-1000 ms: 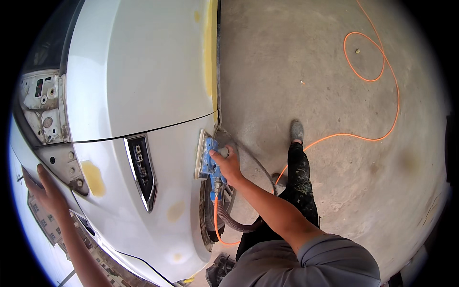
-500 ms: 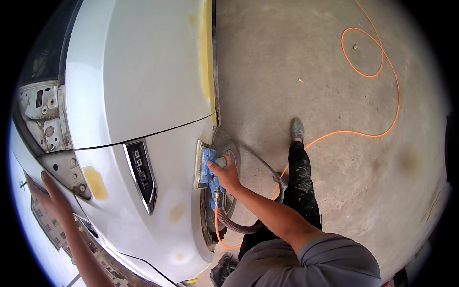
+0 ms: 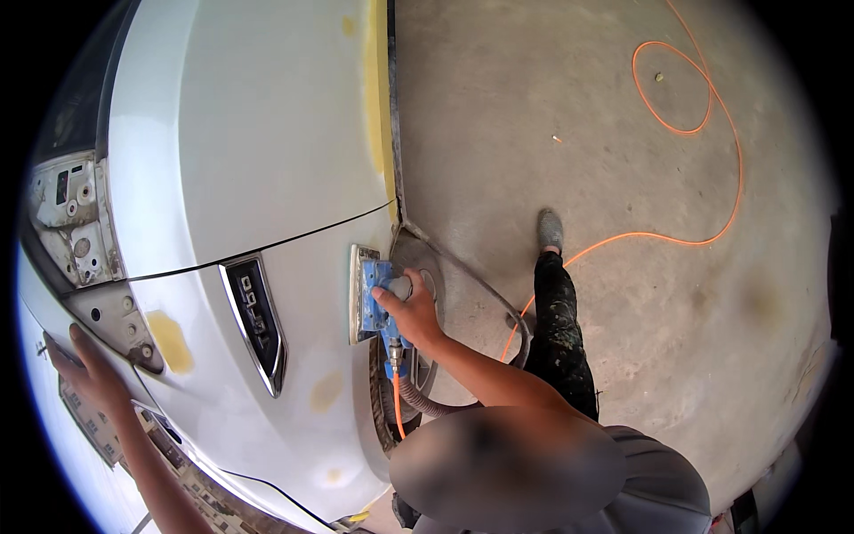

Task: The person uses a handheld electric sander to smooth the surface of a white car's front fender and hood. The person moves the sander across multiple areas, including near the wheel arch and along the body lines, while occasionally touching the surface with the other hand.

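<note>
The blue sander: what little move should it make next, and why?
Perhaps the right hand should slide the sander a little along the white panel, pad flat, because the hand already grips it and its pad seems to rest against that panel.

Grey-brown concrete floor (image 3: 485,116), lightly stained; windowed building (image 3: 96,425) at lower left, beside bright pale sky (image 3: 93,485).
</note>
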`<state>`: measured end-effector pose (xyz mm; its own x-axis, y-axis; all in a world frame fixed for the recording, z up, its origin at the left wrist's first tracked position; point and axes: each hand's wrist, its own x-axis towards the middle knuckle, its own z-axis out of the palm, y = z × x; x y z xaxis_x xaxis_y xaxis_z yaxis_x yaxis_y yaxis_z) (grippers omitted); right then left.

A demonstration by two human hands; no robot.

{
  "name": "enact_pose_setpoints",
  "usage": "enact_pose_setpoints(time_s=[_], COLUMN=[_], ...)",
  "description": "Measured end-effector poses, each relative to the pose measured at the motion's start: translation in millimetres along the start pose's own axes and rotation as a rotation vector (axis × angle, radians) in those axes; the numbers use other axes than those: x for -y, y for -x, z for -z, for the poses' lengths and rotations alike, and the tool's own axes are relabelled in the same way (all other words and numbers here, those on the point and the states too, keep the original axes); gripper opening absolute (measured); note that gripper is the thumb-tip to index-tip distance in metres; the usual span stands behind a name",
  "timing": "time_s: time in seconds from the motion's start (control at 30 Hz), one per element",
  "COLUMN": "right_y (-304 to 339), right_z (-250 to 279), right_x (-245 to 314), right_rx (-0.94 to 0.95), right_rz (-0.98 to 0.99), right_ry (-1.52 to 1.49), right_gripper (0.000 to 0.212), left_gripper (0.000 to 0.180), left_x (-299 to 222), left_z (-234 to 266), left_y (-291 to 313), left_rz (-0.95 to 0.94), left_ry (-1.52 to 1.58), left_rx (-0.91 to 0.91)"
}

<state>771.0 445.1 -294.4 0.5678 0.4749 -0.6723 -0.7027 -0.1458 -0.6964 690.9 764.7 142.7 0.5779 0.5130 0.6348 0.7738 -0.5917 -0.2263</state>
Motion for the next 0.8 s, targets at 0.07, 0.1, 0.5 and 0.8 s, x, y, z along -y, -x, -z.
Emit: enact_pose_setpoints(time_s=[0.07, 0.1, 0.5, 0.8], right_y=[-9.8, -29.5, -105.1, -163.7], right_z=[2.8, 7.6, 14.3, 32.2], right_x=[-6.4, -2.5, 8.2, 1.9], right_rx=[0.002, -0.009, -0.019, 0.017], right_rz=[0.008, -0.006, 0.083, -0.051], right_ry=[-0.012, -0.019, -0.026, -0.228], right_gripper=[0.096, 0.095, 0.089, 0.092], left_gripper=[0.079, 0.079, 0.080, 0.080], left_x=[3.1, 3.5, -3.7, -12.8], left_z=[1.4, 1.9, 3.1, -6.1], left_y=[1.5, 2.8, 1.1, -11.0], left_rz=[0.000, 0.016, 0.051, 0.022], left_ry=[-0.005, -0.001, -0.007, 0.017], left_rx=[-0.004, 0.002, -0.003, -0.008])
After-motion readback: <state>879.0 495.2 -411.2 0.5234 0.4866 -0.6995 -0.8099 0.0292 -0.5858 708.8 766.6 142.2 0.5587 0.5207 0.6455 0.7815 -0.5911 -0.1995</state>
